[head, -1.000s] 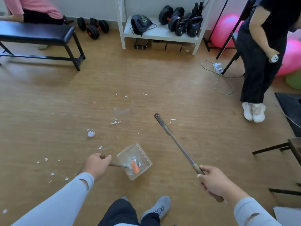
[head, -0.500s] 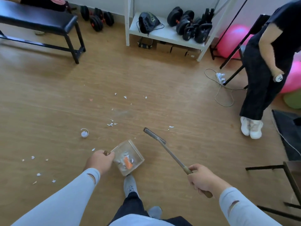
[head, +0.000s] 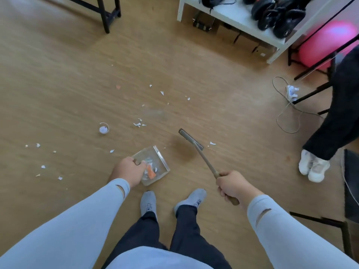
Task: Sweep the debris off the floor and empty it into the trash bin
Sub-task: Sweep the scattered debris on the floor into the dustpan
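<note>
My left hand [head: 129,169] grips the handle of a clear dustpan [head: 158,158] held low over the wooden floor; the pan carries white scraps and an orange piece [head: 150,172]. My right hand [head: 232,186] grips the wooden handle of a small broom [head: 202,154], whose dark head [head: 190,138] points away from me just right of the pan. White paper scraps [head: 138,124] lie scattered on the floor ahead and to the left [head: 42,166]. A white round cap [head: 103,129] lies left of them. No trash bin is in view.
A person in black trousers and white shoes [head: 313,166] stands at the right by a cable and power strip [head: 291,92]. A white shelf with dumbbells [head: 279,43], a pink ball [head: 326,43] and black bench legs [head: 106,18] line the far side. My feet [head: 148,202] stand below the pan.
The view has tilted down and moved closer to the debris. The broom head has drawn nearer to the dustpan, and both my feet now stand side by side.
</note>
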`<state>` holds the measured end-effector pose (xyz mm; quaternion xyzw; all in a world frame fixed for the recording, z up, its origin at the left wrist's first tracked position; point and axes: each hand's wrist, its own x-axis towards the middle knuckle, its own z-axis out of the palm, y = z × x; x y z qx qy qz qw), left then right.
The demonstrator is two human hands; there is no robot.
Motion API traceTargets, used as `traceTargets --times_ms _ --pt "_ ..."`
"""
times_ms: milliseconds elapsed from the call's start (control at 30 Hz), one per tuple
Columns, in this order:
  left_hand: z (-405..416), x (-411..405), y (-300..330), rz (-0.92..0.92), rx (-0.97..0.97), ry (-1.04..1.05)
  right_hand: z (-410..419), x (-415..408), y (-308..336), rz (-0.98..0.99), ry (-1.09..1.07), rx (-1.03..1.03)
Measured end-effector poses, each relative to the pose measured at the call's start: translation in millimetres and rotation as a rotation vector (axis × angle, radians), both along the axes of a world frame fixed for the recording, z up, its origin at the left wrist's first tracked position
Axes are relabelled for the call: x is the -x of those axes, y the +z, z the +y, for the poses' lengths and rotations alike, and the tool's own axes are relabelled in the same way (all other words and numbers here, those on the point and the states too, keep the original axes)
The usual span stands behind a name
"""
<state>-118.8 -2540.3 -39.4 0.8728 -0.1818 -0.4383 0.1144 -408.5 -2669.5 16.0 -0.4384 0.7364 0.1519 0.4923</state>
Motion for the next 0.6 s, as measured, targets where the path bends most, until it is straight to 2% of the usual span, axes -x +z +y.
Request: traceTargets --times_ms 200,367,500,600 --pt "-21.8 1.9 -0.7 -0.075 -0.052 0.004 0.7 -25.8 -37.1 0.092 0.281 -0.071" --pt "-33.3 -2.0 0.7 -0.088 -0.057 0.007 16.0 -7.8 -15.2 0.016 0.461 -0.191" --pt "-30.7 -1.5 -0.2 -0.071 -0.059 0.007 -18.5 41.3 30.3 -0.085 0.146 -0.252" --pt "-29.3 -3.0 -0.9 -0.07 -0.057 0.014 -19.9 44.7 44.3 -0.077 0.212 -0.195"
